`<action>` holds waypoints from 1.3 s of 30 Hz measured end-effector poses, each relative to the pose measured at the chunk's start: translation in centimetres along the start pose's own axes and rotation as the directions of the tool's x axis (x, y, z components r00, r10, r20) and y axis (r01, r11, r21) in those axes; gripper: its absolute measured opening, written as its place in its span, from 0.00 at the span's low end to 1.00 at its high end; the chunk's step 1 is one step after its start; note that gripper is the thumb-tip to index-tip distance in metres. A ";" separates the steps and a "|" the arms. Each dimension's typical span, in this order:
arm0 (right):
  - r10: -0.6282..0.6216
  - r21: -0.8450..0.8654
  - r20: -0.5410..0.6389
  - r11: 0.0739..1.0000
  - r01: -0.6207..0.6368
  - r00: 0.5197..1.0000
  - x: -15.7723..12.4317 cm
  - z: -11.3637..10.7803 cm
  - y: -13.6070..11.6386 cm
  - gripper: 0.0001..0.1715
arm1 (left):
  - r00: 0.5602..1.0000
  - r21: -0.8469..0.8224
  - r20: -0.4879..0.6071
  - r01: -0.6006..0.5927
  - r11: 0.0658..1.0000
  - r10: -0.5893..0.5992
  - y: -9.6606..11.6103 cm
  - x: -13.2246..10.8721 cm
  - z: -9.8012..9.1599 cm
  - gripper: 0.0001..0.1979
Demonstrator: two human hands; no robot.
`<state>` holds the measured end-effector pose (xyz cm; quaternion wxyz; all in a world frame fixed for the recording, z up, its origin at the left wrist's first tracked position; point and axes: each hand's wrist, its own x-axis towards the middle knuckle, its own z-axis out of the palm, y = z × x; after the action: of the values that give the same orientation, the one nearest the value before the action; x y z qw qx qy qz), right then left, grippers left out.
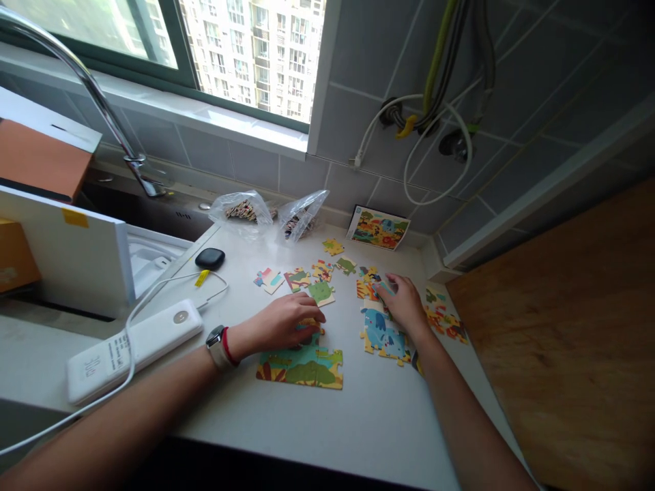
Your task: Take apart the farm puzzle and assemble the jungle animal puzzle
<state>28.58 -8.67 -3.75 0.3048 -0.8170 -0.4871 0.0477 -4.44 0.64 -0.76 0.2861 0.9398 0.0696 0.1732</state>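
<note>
My left hand point(289, 320) lies over the top of a joined jigsaw section point(307, 368) with green bushes, its fingers loosely bent and apart. The hand hides part of that section. To the right, my right hand point(404, 300) has thumb and forefinger about a small puzzle piece point(385, 287), which they partly cover. Just below it lies another joined section with blue elephants point(381, 331). Between the hands and farther back are loose puzzle pieces, among them a green one point(321, 292), a pink and white one point(269, 279) and a yellow one point(333, 246).
More pieces point(446, 322) lie beyond my right forearm. A picture card point(379, 227) leans at the wall beside two plastic bags point(243, 211) of pieces. On the left are a white power bank point(136, 348) with a cable, a black case point(209, 258) and the sink point(168, 215).
</note>
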 end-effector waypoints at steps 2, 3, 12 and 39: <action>0.020 -0.125 0.043 0.992 -0.015 0.999 1.5 0.5 -0.9 0.34 | 1.000 0.006 -0.019 -0.009 1.000 0.009 0.0 0.0 0.0 0.07; 0.041 -0.176 0.054 0.984 -0.031 0.998 2.3 0.8 -1.3 0.36 | 1.000 0.007 -0.024 -0.009 1.000 0.009 0.0 0.0 0.0 0.07; 0.128 -0.206 0.115 0.973 -0.103 0.985 7.5 2.5 -2.7 0.26 | 0.998 -0.003 -0.053 0.021 1.000 -0.021 -0.4 0.0 0.0 0.09; -0.190 0.584 0.508 0.793 -0.173 0.840 -5.5 1.2 -7.9 0.19 | 0.997 -0.117 -0.051 0.046 0.992 -0.052 -0.5 0.2 -0.4 0.34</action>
<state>19.18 -10.01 -1.66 0.4007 -0.6247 -0.5148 0.4291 -4.41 1.32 -0.66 0.3421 0.9147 0.0901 0.1953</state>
